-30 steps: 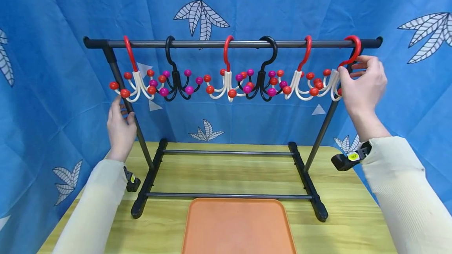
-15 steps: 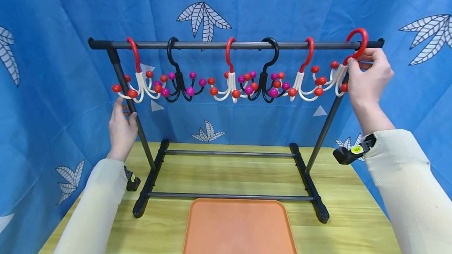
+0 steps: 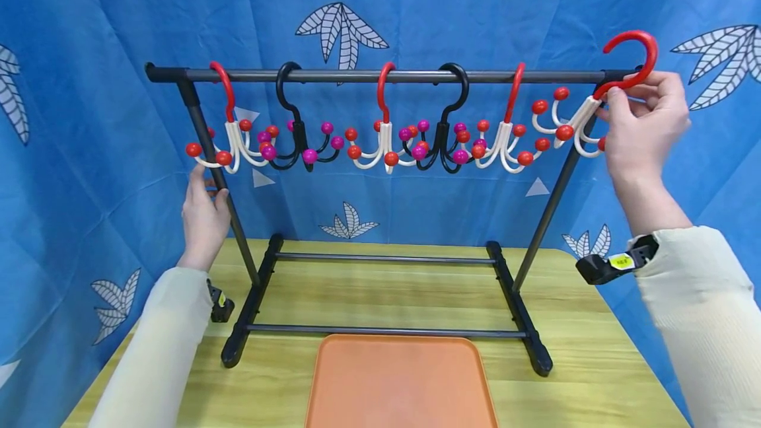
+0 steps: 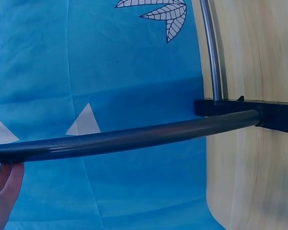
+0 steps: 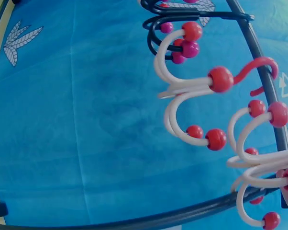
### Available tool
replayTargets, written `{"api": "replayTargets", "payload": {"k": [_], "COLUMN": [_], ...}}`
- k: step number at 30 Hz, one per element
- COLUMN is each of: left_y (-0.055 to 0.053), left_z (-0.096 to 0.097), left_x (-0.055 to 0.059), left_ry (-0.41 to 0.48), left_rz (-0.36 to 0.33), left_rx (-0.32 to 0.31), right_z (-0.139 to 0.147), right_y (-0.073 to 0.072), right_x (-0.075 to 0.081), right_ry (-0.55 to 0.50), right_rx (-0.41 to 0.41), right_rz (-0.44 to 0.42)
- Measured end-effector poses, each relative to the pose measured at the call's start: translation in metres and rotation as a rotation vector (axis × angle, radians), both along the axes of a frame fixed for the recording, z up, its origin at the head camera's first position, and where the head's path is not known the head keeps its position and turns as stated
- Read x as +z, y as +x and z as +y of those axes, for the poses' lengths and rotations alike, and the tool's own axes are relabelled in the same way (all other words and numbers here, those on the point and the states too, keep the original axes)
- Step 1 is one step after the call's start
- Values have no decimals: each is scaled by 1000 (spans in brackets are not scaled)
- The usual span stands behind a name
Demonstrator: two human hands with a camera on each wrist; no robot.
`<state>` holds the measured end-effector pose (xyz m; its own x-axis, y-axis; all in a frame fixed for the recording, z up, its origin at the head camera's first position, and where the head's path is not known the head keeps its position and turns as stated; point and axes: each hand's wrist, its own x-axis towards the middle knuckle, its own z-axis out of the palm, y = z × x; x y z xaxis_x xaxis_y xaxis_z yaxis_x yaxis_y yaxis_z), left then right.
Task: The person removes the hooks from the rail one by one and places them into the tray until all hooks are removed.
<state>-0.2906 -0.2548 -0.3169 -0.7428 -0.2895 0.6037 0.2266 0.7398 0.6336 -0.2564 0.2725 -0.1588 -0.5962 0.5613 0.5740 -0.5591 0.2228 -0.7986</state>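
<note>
In the head view, my right hand [image 3: 648,117] pinches a red-and-white hook hanger [image 3: 579,117] at the neck, by the rack's right end. Its red hook leans right, the hook's tip above the rail, and its white ball-tipped prongs point lower left. The right wrist view shows those white prongs [image 5: 259,163], with only a bit of the hand at the edge. My left hand [image 3: 205,216] holds the left post [image 3: 234,216] of the black garment rack, thumb in front. Fingertips [image 4: 12,179] meet the post in the left wrist view.
Several hook hangers, such as a black one [image 3: 442,137] and a red-and-white one [image 3: 385,131], hang from the rail [image 3: 333,76]. An orange tray [image 3: 401,382] lies on the wooden table [image 3: 571,322] by the rack's front bar. A blue curtain [image 3: 380,210] stands behind.
My right hand has moved right and up, lifting the rightmost red-and-white hook hanger off the rail and tilting it. My left hand stays at the post. Some hanging hangers have turned slightly.
</note>
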Motion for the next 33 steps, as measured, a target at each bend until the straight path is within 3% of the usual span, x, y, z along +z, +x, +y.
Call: {"api": "replayTargets", "payload": {"k": [5,8,18,27,33], "left_y": [-1,-1,-1,-2,1], "left_z": [1,1,4,3,0], "left_x": [-1,0,-1,-1,1], "left_ry": [10,18,23,28,59], "left_rz": [-19,-26,-56,-40,-59], "left_rx": [-4,-7,-15,-17,-36], "right_z": [5,7,5,-11,-14], "right_y": [2,1,4,31,49], "right_x": [6,9,8,1,-21], "right_ry": [-95,-89,164,260,326], "right_rx": [87,79,12,-17,-52], "right_rz": [79,79,-73,8,39]}}
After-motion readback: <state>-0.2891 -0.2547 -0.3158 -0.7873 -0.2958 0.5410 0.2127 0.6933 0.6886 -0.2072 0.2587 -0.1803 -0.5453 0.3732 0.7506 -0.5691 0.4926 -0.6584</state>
